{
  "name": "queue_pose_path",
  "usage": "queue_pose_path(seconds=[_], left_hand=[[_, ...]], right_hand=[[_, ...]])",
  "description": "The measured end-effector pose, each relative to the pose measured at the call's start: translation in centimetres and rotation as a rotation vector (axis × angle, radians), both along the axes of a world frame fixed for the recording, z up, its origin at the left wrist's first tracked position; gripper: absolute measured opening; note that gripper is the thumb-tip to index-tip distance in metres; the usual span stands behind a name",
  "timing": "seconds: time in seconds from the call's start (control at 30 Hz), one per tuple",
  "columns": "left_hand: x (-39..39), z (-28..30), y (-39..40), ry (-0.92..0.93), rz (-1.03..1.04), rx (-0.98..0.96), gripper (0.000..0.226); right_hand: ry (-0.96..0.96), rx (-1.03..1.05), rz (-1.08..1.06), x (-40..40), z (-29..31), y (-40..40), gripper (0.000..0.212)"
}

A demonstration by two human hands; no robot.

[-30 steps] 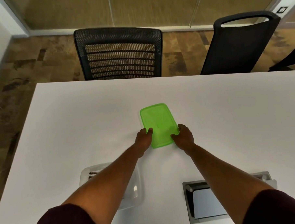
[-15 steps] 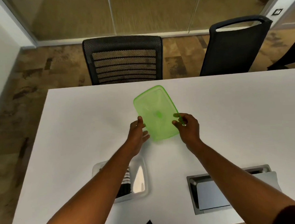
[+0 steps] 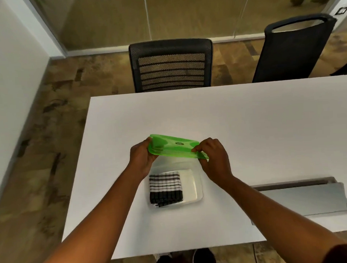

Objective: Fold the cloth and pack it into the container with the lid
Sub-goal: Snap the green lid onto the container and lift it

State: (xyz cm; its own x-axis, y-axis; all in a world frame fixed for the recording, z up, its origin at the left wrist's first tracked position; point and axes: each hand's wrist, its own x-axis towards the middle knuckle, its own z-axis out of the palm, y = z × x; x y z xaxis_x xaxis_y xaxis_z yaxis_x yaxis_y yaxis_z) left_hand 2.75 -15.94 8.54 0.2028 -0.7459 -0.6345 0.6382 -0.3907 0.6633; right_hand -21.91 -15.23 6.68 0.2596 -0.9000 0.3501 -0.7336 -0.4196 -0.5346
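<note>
At the far left a white wall (image 3: 11, 78) is meeting a brown patterned floor (image 3: 40, 149), and glass panels (image 3: 143, 17) are running along the far side of the room. A white table (image 3: 268, 127) is filling the middle of the scene, with a mesh-backed chair (image 3: 170, 65) pushed in at its far edge. Over the table the left hand (image 3: 141, 157) is gripping the left end of a green lid (image 3: 174, 148), its fingers curled under that end and the thumb lying along the edge. The lid is hanging clear of the table, tilted, above the far end of a clear box (image 3: 198, 187) that is sitting on the table just nearer than the hands. A small dark oval mark is showing at the lid's centre; its writing is too blurred to read. Inside the box a folded cloth (image 3: 165, 188), white with black stripes, is lying against the left side, leaving the right part of the box bare. The right hand (image 3: 214, 158) is pinching the lid's right end, thumb and fingertips closed on the rim. Farther right a grey cable hatch (image 3: 303, 199) is sitting sunk in the table near the near edge, and a second, solid black chair (image 3: 290, 50) is standing at the far right.
</note>
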Motion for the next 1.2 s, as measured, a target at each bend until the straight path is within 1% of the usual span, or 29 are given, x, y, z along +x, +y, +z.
queue_pose_path(seconds=[0.07, 0.13, 0.17, 0.2, 0.27, 0.3, 0.37, 0.4, 0.47, 0.53, 0.6, 0.63, 0.7, 0.73, 0.77, 0.83, 1.0, 1.03, 1.13, 1.2], left_hand=[[1.1, -0.1, 1.8, -0.047, -0.013, 0.047, 0.023], [2.1, -0.4, 3.7, -0.045, -0.020, 0.068, 0.025], [2.5, -0.6, 4.6, -0.015, -0.018, 0.067, 0.022], [2.9, -0.8, 5.4, 0.009, -0.019, 0.063, 0.021], [3.4, -1.2, 6.8, -0.020, -0.060, 0.054, 0.024], [3.4, -1.4, 7.4, -0.060, -0.096, 0.050, 0.026], [3.0, -1.9, 8.6, -0.153, -0.154, 0.039, 0.027], [2.7, -2.2, 9.2, -0.214, -0.175, 0.023, 0.029], [2.1, -2.9, 10.5, -0.413, -0.214, -0.030, 0.035], [1.7, -3.7, 11.7, -0.656, -0.242, -0.057, 0.041], [1.5, -4.3, 12.3, -0.865, -0.263, -0.017, 0.040], [1.4, -4.7, 12.6, -0.928, -0.271, 0.009, 0.040], [1.4, -5.2, 12.8, -0.991, -0.303, 0.049, 0.043], [1.3, -5.4, 12.9, -1.002, -0.315, 0.074, 0.043], [1.3, -5.6, 13.1, -1.006, -0.314, 0.097, 0.043], [1.2, -6.0, 13.5, -1.022, -0.298, 0.125, 0.043], [0.6, -6.6, 14.3, -1.063, -0.319, 0.197, 0.040], [0.6, -6.8, 14.2, -1.066, -0.332, 0.217, 0.036], [0.6, -7.2, 13.9, -1.109, -0.394, 0.252, 0.010], [0.5, -7.5, 13.8, -1.124, -0.408, 0.257, 0.015]], right_hand=[[0.034, 0.022, 0.018, 0.8, -0.4, 1.7, 0.045], [0.052, 0.085, 0.041, 1.2, -1.0, 3.3, 0.051], [0.054, 0.140, 0.046, 1.3, -1.4, 4.0, 0.059], [0.045, 0.215, 0.042, 1.4, -1.8, 4.6, 0.072], [-0.016, 0.391, 0.030, 1.4, -2.3, 5.7, 0.102], [-0.056, 0.473, 0.027, 1.3, -2.5, 6.2, 0.114], [-0.156, 0.606, 0.039, 1.1, -2.7, 7.2, 0.130], [-0.217, 0.647, 0.051, 1.1, -2.5, 7.7, 0.135], [-0.325, 0.658, 0.089, 1.3, -2.2, 8.6, 0.138], [-0.345, 0.639, 0.085, 1.5, -2.0, 9.0, 0.127], [-0.268, 0.675, -0.037, 1.8, -1.8, 9.3, 0.108], [-0.215, 0.668, -0.103, 1.8, -1.9, 9.3, 0.092], [-0.133, 0.580, -0.203, 1.8, -2.3, 9.3, 0.058], [-0.114, 0.539, -0.252, 1.9, -2.4, 9.2, 0.047], [-0.103, 0.521, -0.298, 2.0, -2.7, 9.1, 0.040], [-0.084, 0.547, -0.355, 2.0, -3.3, 8.9, 0.035], [0.021, 0.630, -0.412, 2.0, -4.9, 8.9, 0.026], [0.029, 0.641, -0.412, 2.1, -5.2, 8.8, 0.025], [0.046, 0.674, -0.436, 2.2, -5.7, 8.3, 0.024], [0.041, 0.684, -0.455, 2.2, -5.9, 7.9, 0.023]])
